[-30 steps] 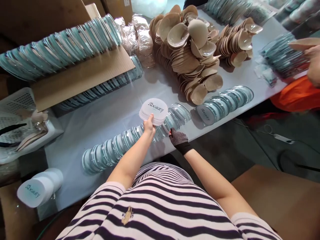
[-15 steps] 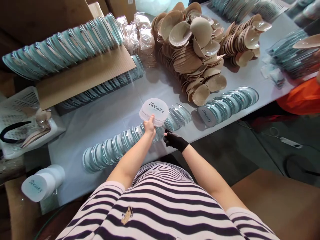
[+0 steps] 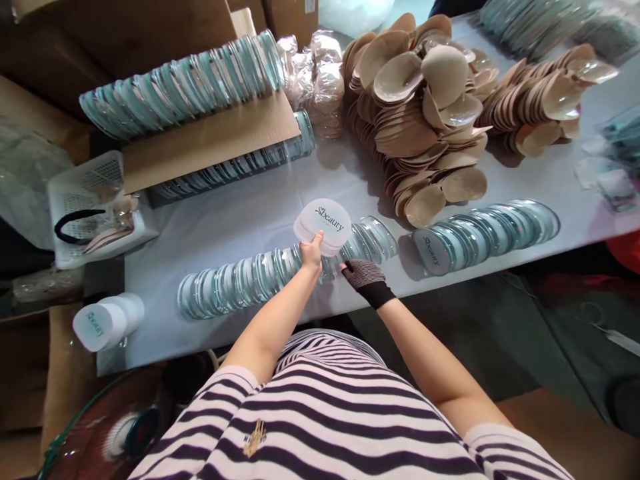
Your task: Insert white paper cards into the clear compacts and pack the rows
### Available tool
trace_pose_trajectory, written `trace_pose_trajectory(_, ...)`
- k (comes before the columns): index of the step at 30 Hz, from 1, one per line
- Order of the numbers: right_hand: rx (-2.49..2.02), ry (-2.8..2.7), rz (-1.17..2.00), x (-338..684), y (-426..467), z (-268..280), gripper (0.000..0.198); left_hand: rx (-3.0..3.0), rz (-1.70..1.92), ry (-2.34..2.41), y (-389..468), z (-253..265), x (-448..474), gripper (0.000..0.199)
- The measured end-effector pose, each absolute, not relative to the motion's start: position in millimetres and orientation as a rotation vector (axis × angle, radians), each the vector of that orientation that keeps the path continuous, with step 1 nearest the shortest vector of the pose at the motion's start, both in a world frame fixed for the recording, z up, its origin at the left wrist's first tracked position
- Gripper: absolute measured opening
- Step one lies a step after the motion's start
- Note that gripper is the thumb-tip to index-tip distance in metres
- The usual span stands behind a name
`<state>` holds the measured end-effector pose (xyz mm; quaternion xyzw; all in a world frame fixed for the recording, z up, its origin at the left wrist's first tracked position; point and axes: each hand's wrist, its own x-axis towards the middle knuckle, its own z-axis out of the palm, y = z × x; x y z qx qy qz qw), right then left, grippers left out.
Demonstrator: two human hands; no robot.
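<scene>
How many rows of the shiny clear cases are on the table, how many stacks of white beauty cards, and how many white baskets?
Rows of clear cases: 4 in plain view, blurred ones at the far edge left out
Stacks of white cards: 2, one held by the left hand
White baskets: 1
Total: 7

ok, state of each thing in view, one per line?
left hand: bare, gripping the stack of white cards
stack of white cards: held above the table, printed side up
right hand: gloved, at the row of clear cases
row of clear cases: lying overlapped along the table edge
beige pads: loosely heaped
white basket: upright, holding a few items
cardboard sheet: lying between case rows
</scene>
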<state>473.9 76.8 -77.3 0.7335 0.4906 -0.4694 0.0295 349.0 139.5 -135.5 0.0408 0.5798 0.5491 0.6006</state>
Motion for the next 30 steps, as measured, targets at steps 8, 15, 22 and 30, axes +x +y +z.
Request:
trace_pose_trajectory(8, 2.628, 2.087, -1.003, 475, 126, -70, 0.067, 0.156, 1.291, 1.274, 126, -114, 329, 0.023)
trace_pose_trajectory(15, 2.614, 2.098, -1.112, 401, 90, -52, 0.045, 0.084, 1.218, 1.312, 112, -103, 287, 0.024)
trace_pose_trajectory(22, 3.475, 1.366, -0.76, 391, 70, -58, 0.048, -0.009, 1.145, 1.201, 117, -88, 233, 0.026)
trace_pose_trajectory(30, 2.783, 1.4, -0.467, 393, -65, -41, 0.044, -0.25, 0.972, 1.178, 153, -92, 236, 0.034)
